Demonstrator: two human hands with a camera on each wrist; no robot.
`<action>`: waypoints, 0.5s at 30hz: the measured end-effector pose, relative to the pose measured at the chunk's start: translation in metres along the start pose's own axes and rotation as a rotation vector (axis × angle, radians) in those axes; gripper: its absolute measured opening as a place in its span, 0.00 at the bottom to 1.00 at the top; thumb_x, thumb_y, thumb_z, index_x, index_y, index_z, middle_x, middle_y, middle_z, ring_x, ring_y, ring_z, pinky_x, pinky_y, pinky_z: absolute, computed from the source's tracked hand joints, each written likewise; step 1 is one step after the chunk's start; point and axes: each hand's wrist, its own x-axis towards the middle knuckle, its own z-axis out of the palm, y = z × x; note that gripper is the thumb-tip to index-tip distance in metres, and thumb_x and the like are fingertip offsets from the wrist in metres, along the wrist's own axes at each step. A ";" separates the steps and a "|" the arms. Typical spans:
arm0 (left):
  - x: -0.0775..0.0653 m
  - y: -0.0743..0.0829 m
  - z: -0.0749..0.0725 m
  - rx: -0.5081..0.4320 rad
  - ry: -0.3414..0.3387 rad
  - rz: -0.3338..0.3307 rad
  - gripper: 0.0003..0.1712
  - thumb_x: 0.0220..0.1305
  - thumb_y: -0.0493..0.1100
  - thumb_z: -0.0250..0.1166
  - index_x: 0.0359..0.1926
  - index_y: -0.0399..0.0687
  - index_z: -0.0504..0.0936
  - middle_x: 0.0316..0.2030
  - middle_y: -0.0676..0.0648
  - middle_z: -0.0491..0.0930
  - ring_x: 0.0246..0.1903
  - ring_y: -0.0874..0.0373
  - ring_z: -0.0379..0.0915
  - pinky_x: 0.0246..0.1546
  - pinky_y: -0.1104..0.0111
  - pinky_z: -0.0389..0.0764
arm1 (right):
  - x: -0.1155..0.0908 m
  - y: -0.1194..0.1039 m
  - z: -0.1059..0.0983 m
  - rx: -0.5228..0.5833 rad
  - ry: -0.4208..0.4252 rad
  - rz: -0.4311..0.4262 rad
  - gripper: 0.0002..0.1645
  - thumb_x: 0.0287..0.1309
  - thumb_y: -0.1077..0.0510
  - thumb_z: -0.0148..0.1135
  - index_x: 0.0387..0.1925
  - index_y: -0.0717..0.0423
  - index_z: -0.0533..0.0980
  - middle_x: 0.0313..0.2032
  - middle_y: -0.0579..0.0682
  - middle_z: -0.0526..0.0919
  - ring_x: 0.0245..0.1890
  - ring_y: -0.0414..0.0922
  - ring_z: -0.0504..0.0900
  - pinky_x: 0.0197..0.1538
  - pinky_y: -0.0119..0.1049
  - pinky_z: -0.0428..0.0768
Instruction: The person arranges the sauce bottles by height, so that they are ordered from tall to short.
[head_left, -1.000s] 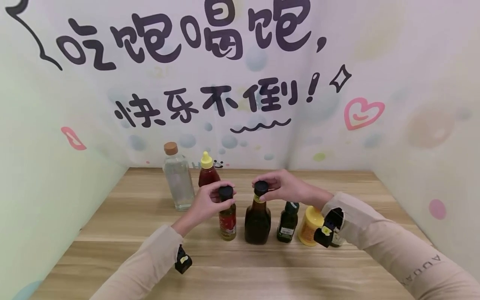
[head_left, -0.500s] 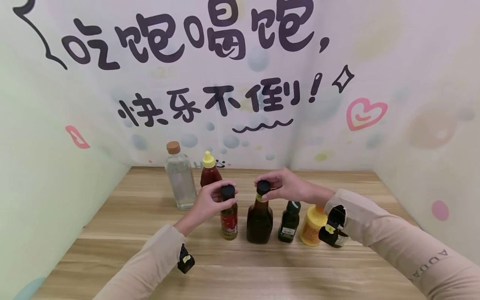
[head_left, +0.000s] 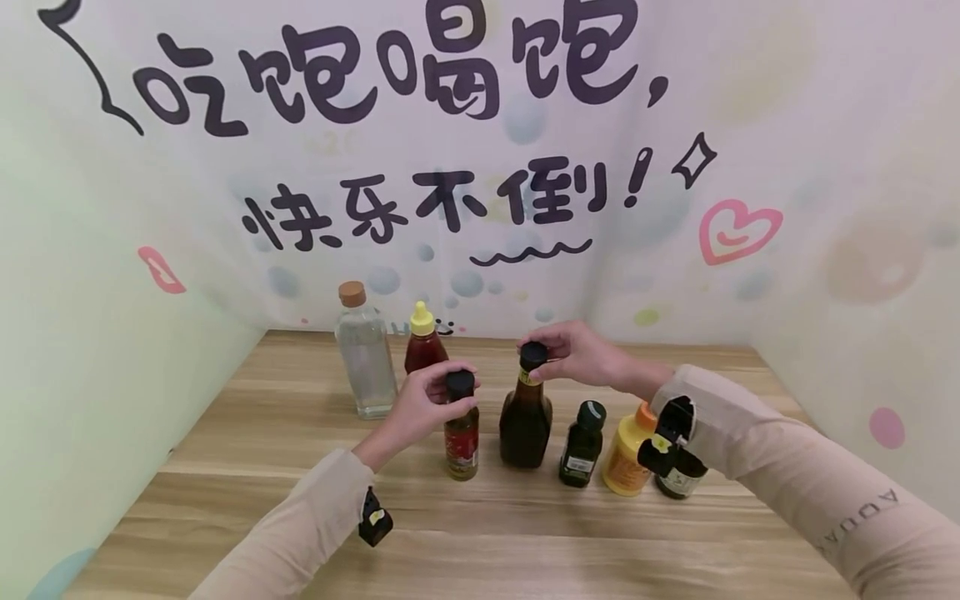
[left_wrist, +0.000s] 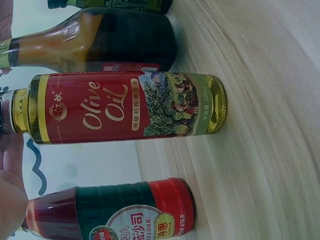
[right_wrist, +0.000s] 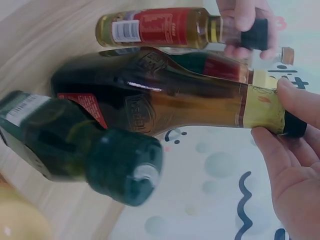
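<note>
My left hand (head_left: pixel 418 410) holds the small olive oil bottle (head_left: pixel 462 442) round its black cap and neck. That bottle stands upright on the wooden table, its red label facing the left wrist camera. Just to its right, my right hand (head_left: pixel 588 357) pinches a larger dark sauce bottle (head_left: pixel 525 429) at the yellow-labelled neck, below the black cap. In the right wrist view, thumb and fingers wrap the neck of this sauce bottle (right_wrist: pixel 195 102). Liquid fills its lower part. Behind the left hand is the ketchup bottle (head_left: pixel 424 348) with a yellow nozzle, partly hidden.
A clear bottle (head_left: pixel 366 358) with a brown cap stands at the back left. Right of the sauce bottle come a dark green bottle (head_left: pixel 581 450), a yellow bottle (head_left: pixel 627 457) with an orange cap and a dark jar (head_left: pixel 681 475), partly under the right wrist camera. A printed cloth hangs behind.
My right hand has raised the dark sauce bottle a little, its base now higher in the head view than before. The left hand keeps its hold on the olive oil bottle. The head view shifts slightly.
</note>
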 end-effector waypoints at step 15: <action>0.000 -0.001 -0.001 -0.033 -0.011 -0.012 0.19 0.52 0.30 0.62 0.48 0.33 0.73 0.43 0.34 0.75 0.40 0.46 0.75 0.42 0.59 0.75 | 0.034 -0.003 -0.005 -0.155 0.039 -0.025 0.23 0.45 0.66 0.66 0.47 0.62 0.74 0.40 0.57 0.79 0.37 0.45 0.80 0.37 0.35 0.78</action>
